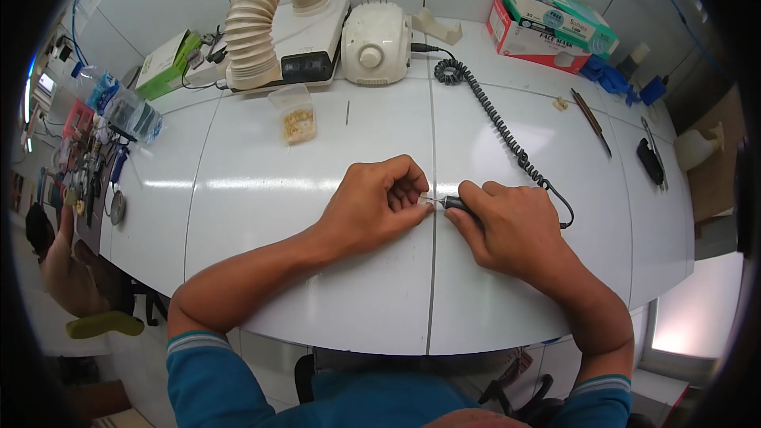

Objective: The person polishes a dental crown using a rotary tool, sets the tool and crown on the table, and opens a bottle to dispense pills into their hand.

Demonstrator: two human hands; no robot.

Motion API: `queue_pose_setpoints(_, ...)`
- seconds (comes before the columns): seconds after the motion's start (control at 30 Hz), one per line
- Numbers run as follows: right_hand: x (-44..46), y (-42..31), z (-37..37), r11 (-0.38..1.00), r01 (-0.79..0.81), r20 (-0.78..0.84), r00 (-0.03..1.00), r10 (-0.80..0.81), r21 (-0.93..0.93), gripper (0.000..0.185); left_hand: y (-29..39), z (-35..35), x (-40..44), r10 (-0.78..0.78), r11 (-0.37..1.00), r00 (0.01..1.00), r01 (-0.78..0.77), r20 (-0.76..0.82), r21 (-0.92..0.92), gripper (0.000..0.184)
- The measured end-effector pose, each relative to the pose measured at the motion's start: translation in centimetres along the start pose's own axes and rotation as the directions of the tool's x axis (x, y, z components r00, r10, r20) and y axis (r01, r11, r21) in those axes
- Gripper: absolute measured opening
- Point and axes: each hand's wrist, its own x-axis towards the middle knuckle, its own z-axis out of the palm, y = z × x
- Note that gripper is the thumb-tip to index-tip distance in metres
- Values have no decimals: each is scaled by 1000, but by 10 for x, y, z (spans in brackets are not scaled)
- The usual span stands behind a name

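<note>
Near the middle of the white table, my left hand (pixel 366 204) pinches a small pale piece (pixel 424 197) between thumb and fingers. It looks like a dental crown, but is too small to be certain. My right hand (pixel 515 226) is wrapped round a black rotary handpiece (pixel 456 204), its thin metal bit pointing left. The bit's tip meets or nearly meets the pale piece; I cannot tell whether they touch. From the handpiece, a coiled black cord (pixel 493 115) runs back to a white control unit (pixel 376 46) with a round knob.
Behind my hands stand a plastic tub (pixel 295 116) of yellowish bits and a ribbed suction hose (pixel 252 20). A thin bur (pixel 347 112) lies nearby. To the right are a brown-handled knife (pixel 590 120) and face mask boxes (pixel 547 28); a water bottle (pixel 133 113) lies left.
</note>
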Motion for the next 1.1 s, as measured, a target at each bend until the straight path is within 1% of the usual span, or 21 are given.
queue_pose_setpoints(0.3,0,-1,0,1000,-12,18,1000,12,10,30,1,3,1,-21,1000,1000,22,-12,15,24)
queue_pose_setpoints(0.4,-1,0,-1,1000,-16,18,1000,16,9,30,3,2,1,-52,999,999,52,-5,15,24)
queue_pose_setpoints(0.47,-2,4,0,1000,-2,7,1000,2,17,31,1,0,-1,-40,999,999,40,0,15,25)
queue_pose_setpoints(0.57,-6,9,2,996,7,-57,998,-1,89,32,-1,-4,-3,-19,1000,1000,19,10,4,27)
queue_pose_setpoints(0.7,-6,9,3,996,-6,-45,999,10,85,31,-3,-2,-4,22,998,1000,-22,-9,-56,25)
queue_pose_setpoints(0.8,-6,9,4,997,-2,-50,999,6,81,31,-3,-2,-4,31,997,1000,-31,-4,-65,24)
queue_pose_setpoints(1.1,-7,9,2,997,3,-32,999,0,72,31,-2,-4,-5,7,998,1000,-7,4,-63,21)
